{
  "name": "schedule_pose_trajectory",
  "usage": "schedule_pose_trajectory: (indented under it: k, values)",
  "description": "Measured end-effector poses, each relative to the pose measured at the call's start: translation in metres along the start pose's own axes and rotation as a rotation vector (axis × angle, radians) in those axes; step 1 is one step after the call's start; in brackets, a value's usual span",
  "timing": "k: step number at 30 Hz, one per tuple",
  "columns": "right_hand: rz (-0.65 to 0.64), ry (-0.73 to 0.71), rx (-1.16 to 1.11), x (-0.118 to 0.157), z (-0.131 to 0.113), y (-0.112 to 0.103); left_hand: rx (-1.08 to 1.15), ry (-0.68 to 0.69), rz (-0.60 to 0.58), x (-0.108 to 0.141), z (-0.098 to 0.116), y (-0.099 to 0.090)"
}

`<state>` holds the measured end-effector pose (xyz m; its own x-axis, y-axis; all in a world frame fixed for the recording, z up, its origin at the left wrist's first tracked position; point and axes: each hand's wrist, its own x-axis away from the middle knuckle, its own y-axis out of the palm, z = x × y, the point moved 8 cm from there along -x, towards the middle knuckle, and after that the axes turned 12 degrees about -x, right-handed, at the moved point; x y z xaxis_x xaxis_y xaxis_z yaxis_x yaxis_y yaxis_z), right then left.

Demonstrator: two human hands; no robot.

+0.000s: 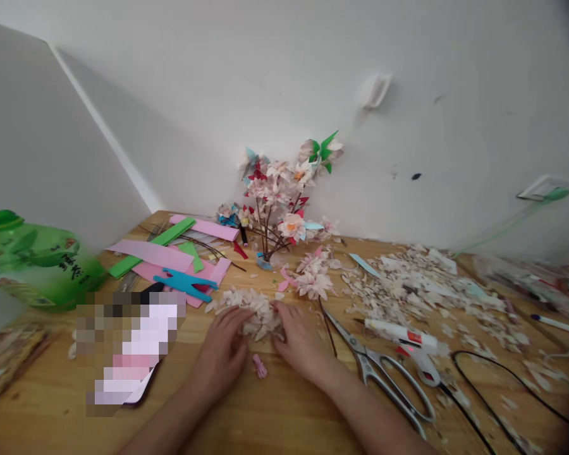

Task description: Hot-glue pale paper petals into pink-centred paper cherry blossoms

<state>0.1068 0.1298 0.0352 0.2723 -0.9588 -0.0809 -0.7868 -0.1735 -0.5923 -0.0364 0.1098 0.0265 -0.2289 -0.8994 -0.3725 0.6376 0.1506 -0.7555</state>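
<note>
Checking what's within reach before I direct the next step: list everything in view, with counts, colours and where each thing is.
wooden table: one, light brown, under everything
paper flower branch: one, pink, white, red and green, against the back wall
paper sheets: several, pink and green, back left
paper cutout: one, blue, on the pink sheets
plastic bottle: one, green, far left
petal pile: one, white and pale pink, under the hands
loose petals: many, pale, scattered right
scissors: one pair, silver, right of the hands
hot glue gun: one, white, beside the scissors
black cord: one, black, front right
pen: one, white, far right
blurred object: one, colour unclear, left of the hands
left hand: one, bare, on the petal pile
right hand: one, bare, on the petal pile
</note>
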Motion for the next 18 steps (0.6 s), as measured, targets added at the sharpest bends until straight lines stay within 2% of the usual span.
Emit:
schedule_pose_trajectory:
  k: [3, 7, 10, 14, 18]
  values:
    - [-0.004, 0.003, -0.030, -0.013, 0.000, 0.004, -0.082, 0.045, -0.078, -0.001, 0.000, 0.009]
    - [0.038, 0.054, -0.153, -0.025, 0.006, -0.004, -0.119, 0.045, -0.143, 0.000, 0.000, 0.015]
    - [0.064, 0.077, -0.243, -0.027, 0.010, -0.015, -0.131, -0.038, -0.114, -0.003, -0.008, 0.008]
    - [0.049, 0.086, -0.294, -0.023, 0.016, -0.027, -0.116, -0.141, -0.002, -0.007, -0.019, -0.010]
    - [0.007, 0.091, -0.268, -0.013, 0.020, -0.031, -0.021, -0.173, 0.016, -0.006, -0.013, -0.019]
